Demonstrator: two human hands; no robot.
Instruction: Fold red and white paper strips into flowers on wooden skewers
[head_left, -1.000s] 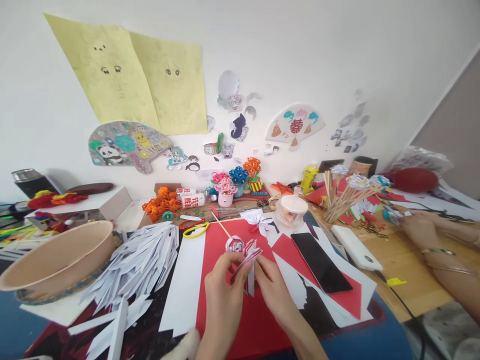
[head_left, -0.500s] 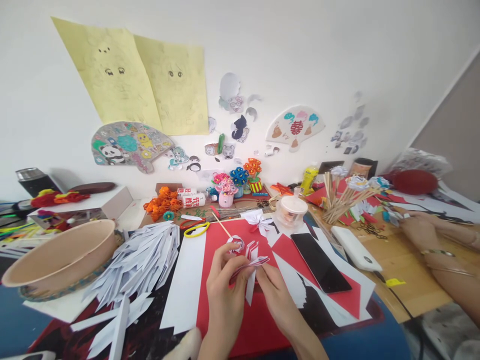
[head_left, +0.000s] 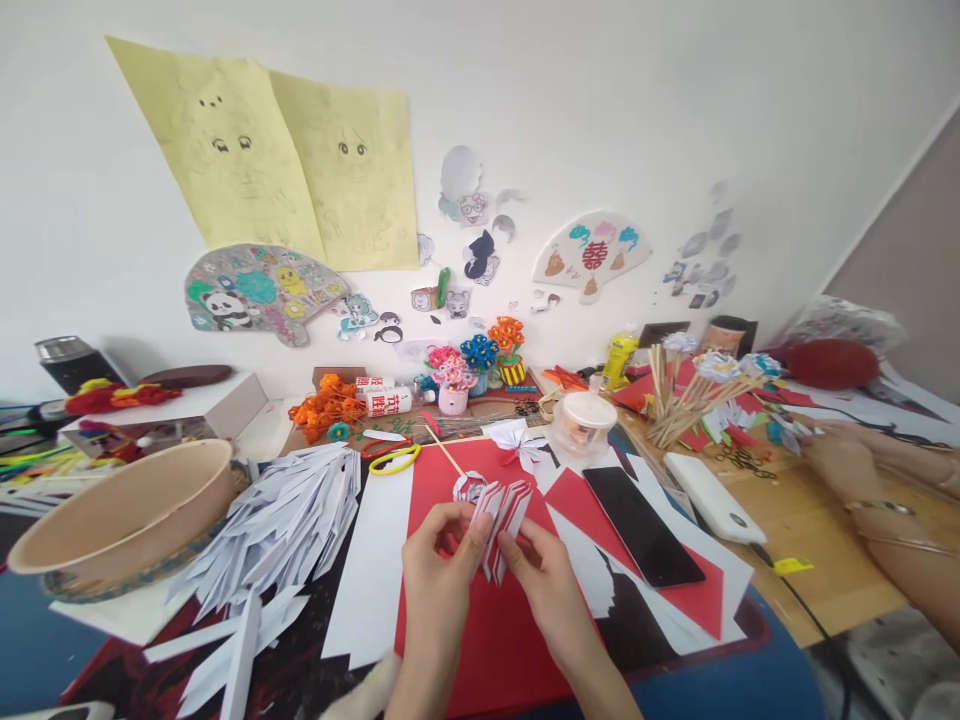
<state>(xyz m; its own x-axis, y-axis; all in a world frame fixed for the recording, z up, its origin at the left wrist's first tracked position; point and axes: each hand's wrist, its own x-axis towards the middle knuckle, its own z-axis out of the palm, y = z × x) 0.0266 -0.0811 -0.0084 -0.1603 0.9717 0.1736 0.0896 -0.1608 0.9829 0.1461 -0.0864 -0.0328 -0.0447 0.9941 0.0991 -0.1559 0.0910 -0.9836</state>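
Note:
Between my two hands stand folded red-and-white paper strips, in two upright bunches side by side. My left hand pinches the left bunch between thumb and fingers. The right bunch is gripped by my right hand. Just behind them, a rolled paper flower on a thin wooden stick lies on a red paper sheet. A white paper bow-like piece with a red part lies beyond it. Left of my hands is a heap of folded white paper strips.
A black phone and a lidded plastic cup stand to the right. Yellow-handled scissors lie behind the heap. A beige basin sits far left. Another person's hands work at right, near bundled sticks and a white power bank.
The paper strips have turned from lying sideways to standing upright in two bunches. My right hand has shifted up slightly and now grips the right bunch.

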